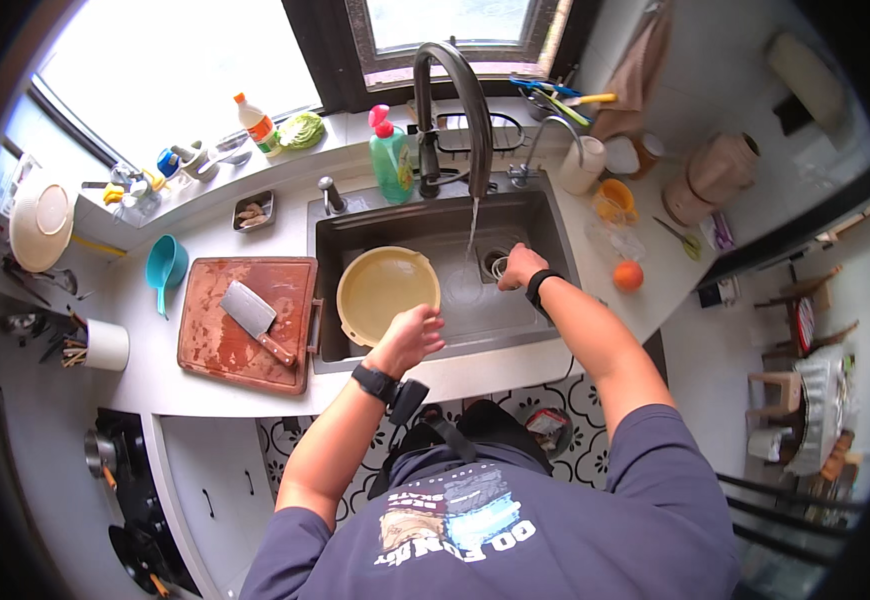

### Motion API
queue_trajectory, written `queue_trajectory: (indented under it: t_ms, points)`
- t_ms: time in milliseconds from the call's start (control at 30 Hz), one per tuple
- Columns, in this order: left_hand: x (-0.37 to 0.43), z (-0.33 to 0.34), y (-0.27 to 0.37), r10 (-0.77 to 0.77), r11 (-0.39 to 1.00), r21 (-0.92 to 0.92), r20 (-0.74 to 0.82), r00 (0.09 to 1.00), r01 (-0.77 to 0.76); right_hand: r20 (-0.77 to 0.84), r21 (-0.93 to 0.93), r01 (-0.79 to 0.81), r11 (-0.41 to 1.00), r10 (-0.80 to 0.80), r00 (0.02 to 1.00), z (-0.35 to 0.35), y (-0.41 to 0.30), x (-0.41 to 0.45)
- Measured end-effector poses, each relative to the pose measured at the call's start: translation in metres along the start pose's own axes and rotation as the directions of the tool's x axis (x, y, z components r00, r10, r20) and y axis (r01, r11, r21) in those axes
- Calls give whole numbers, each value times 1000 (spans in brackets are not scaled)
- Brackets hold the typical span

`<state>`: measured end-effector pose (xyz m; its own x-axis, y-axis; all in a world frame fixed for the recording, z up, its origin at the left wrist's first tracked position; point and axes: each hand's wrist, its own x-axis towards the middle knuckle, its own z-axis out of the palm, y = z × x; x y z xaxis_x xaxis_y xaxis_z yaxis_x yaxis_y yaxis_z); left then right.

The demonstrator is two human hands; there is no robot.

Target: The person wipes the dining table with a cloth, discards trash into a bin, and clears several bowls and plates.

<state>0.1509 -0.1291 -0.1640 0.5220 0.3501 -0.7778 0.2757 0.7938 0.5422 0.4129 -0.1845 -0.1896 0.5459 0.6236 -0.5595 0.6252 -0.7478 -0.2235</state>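
Observation:
Water runs from the dark metal faucet (480, 112) into the grey kitchen sink (442, 341). A yellowish plastic basin (386, 289) sits in the sink's left part. My left hand (412, 337) is over the basin's near right edge, fingers apart; whether it touches the rim is unclear. At the sink's right side, my right hand (523, 268) has its fingers closed on a small white ring-shaped item (501, 268) beside the drain (492, 256). Part of that item is hidden by the fingers. On the left, a cleaver (251, 309) lies on a wet wooden cutting board (206, 330).
Left of the board is a turquoise dipper (166, 262). A metal dish (253, 211) and a green soap bottle (391, 165) stand behind. The right counter holds a yellow mug (615, 201), a plastic bag (615, 236), an orange-red fruit (628, 276) and scissors (681, 238).

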Motion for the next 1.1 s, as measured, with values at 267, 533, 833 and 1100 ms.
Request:
queue_trajectory:
  t_ms: [267, 533, 833, 1100]
  points:
    - [49, -7, 11, -153, 980, -143, -109, 982, 137, 229, -50, 201, 978, -185, 956, 69, 43, 115]
    - [126, 61, 50, -16, 988, 153, -121, 993, 35, 112, 971, -42, 235, -294, 949, 86, -51, 72]
    - [123, 64, 70, 40, 995, 82, 210, 977, -58, -63, 965, 55, 255, 20, 998, 86, -58, 109]
    - [131, -88, 41, -262, 965, -137, -408, 875, 225, 566, 595, -257, 762, -170, 806, 163, -86, 113]
